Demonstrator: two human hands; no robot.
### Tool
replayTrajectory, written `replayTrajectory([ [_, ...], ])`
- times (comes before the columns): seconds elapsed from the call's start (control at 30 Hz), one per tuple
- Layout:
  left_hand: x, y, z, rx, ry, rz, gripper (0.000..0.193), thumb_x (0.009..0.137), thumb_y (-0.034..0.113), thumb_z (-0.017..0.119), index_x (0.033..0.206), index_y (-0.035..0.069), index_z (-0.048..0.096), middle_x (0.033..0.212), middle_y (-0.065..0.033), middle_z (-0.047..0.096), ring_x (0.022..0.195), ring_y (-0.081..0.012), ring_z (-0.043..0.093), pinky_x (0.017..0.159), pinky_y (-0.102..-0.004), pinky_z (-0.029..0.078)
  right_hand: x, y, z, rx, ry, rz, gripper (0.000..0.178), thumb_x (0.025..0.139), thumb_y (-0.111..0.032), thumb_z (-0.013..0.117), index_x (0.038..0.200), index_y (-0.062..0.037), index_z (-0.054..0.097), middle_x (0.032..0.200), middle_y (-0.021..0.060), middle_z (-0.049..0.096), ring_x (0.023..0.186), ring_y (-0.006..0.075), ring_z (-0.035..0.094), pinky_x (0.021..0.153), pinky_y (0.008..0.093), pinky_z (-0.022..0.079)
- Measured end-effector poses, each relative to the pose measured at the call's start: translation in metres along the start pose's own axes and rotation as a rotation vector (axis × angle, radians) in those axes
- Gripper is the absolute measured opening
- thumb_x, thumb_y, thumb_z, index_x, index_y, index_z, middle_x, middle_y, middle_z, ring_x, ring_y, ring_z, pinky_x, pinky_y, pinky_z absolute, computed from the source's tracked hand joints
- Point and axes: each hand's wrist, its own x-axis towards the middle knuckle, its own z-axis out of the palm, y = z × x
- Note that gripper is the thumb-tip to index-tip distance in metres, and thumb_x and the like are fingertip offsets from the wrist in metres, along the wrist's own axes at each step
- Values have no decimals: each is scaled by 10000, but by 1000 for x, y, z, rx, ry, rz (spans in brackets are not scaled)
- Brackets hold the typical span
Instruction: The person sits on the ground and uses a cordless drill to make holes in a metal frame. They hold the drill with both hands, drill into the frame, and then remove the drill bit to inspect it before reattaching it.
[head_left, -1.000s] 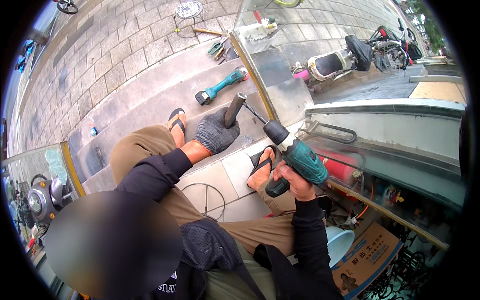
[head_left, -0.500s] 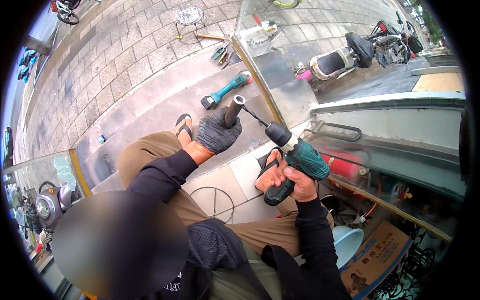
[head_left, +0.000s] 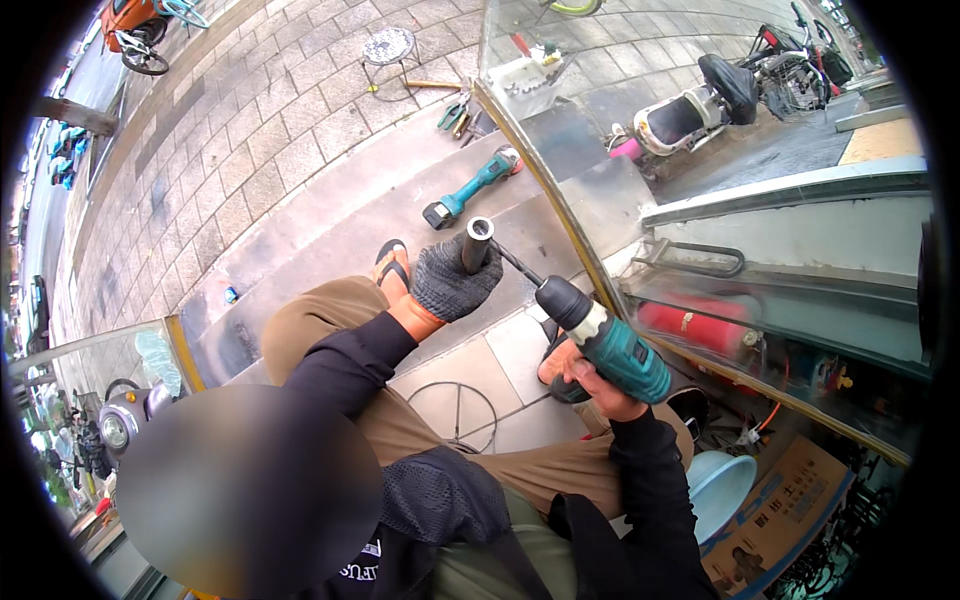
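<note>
My left hand (head_left: pixel 452 284), in a dark grey knit glove, is closed round a short metal tube (head_left: pixel 477 250). The tube's round open end faces up. In my bare right hand (head_left: pixel 605 390) is a teal and black cordless drill (head_left: pixel 632 362), gripped by its handle and pointing up and left. A long drill bit (head_left: pixel 518 264) in its chuck reaches to the tube's side, just below the rim. Whether the tip touches the metal or sits in a hole, I cannot tell.
A teal angle grinder (head_left: pixel 468 192) lies on the steps, with pliers (head_left: pixel 452 115) beyond it. A patterned stool (head_left: pixel 388 46) stands on the paving. To the right are a glass door (head_left: pixel 560 200), a red cylinder (head_left: pixel 695 322), a pale blue basin (head_left: pixel 722 490) and a cardboard box (head_left: pixel 785 510).
The whole view has shifted, so things appear farther right and mostly lower. The drill has tilted, and its bit meets the tube lower down its side than before. Both hands keep their holds.
</note>
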Motion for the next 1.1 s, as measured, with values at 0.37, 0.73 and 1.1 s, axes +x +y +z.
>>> replayTrajectory([
  [0.37, 14, 20, -7, 339, 90, 152, 275, 887, 261, 876, 810, 121, 653, 647, -83, 646, 600, -335, 669, 586, -438, 540, 3, -4, 5, -398, 98, -223, 273, 860, -116, 814, 1110, -56, 723, 966, 131, 735, 847, 304, 717, 799, 406, 565],
  [0.73, 23, 43, -26, 326, -50, 227, 155, 864, 251, 780, 955, 134, 737, 818, -100, 729, 801, -332, 728, 735, -508, 518, 20, 6, -15, 1137, -185, 267, 397, 848, -253, 766, 1151, -9, 688, 763, 93, 619, 716, 276, 653, 791, 496, 554],
  [1.1, 23, 46, -44, 451, -11, 476, 289, 805, 244, 794, 1078, 183, 725, 787, -17, 686, 799, -274, 685, 822, -524, 453, 31, 41, -28, 1206, -395, 240, 392, 868, -268, 740, 1148, -6, 662, 763, 65, 593, 689, 270, 657, 745, 500, 566],
])
